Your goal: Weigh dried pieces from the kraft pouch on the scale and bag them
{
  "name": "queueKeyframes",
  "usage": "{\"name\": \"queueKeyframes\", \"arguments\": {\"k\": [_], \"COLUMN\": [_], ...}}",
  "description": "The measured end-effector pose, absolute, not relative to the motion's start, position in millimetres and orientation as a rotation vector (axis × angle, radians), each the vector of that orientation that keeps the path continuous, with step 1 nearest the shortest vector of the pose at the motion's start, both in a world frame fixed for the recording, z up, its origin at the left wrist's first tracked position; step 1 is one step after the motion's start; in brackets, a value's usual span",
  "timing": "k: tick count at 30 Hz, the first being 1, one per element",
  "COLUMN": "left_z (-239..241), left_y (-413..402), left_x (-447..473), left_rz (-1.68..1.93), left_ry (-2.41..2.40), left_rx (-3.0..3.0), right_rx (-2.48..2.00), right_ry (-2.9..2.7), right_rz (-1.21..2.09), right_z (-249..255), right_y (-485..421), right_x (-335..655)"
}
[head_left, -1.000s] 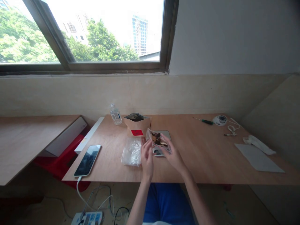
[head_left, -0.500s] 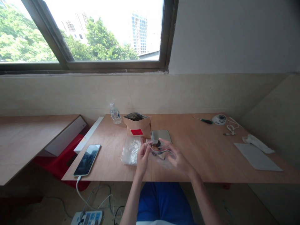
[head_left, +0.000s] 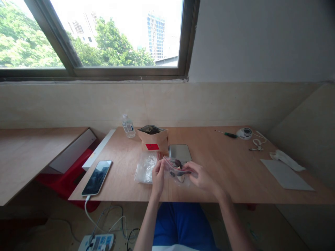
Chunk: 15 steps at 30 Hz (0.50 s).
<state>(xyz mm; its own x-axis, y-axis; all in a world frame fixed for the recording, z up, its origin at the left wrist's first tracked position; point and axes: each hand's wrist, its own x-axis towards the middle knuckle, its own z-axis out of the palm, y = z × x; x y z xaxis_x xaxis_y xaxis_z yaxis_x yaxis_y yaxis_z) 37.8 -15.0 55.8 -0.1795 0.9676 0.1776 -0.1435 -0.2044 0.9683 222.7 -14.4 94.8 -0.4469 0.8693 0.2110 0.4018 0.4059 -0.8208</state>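
Note:
Between my hands is a clear zip-lock bag (head_left: 175,170) with a reddish seal line along its mouth. Several dark pieces and a pale one show in it; their kind is too small to tell. My left hand (head_left: 158,174) pinches the bag's left edge. On the right edge my right hand (head_left: 200,176) has its fingers closed. Just beyond the hands lies a flat silver-topped scale (head_left: 180,151). A brown kraft pouch (head_left: 154,139) with a red label stands upright behind, its top gaping. Left of my left hand lies a stack of clear plastic bags (head_left: 145,169).
A phone (head_left: 97,177) on a charging cable lies at the left table edge. Behind it stands a water bottle (head_left: 128,126). To the right are a green-handled screwdriver (head_left: 226,134), a white dome camera (head_left: 244,133) with its cable, and a white sheet (head_left: 286,175).
My right hand has gone from spread fingers near the bag's mouth to gripping its right edge. The dark and pale pieces show more plainly in the bag. My left hand keeps its pinch.

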Motion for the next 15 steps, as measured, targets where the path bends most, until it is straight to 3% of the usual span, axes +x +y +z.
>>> {"name": "queueKeyframes", "arguments": {"k": [11,15], "left_z": [69.6,76.4], "left_y": [-22.2,-25.3], "left_x": [41.0,38.5], "left_rz": [1.434,1.432], "left_ry": [1.028,1.004], "left_rx": [1.317,1.369], "right_rx": [-1.229,-1.168], "right_ry": [-2.164,-2.003], "right_rz": [0.776,0.912], "right_z": [108.5,111.6], "right_y": [-13.2,-16.8], "right_x": [228.2,233.0]}}
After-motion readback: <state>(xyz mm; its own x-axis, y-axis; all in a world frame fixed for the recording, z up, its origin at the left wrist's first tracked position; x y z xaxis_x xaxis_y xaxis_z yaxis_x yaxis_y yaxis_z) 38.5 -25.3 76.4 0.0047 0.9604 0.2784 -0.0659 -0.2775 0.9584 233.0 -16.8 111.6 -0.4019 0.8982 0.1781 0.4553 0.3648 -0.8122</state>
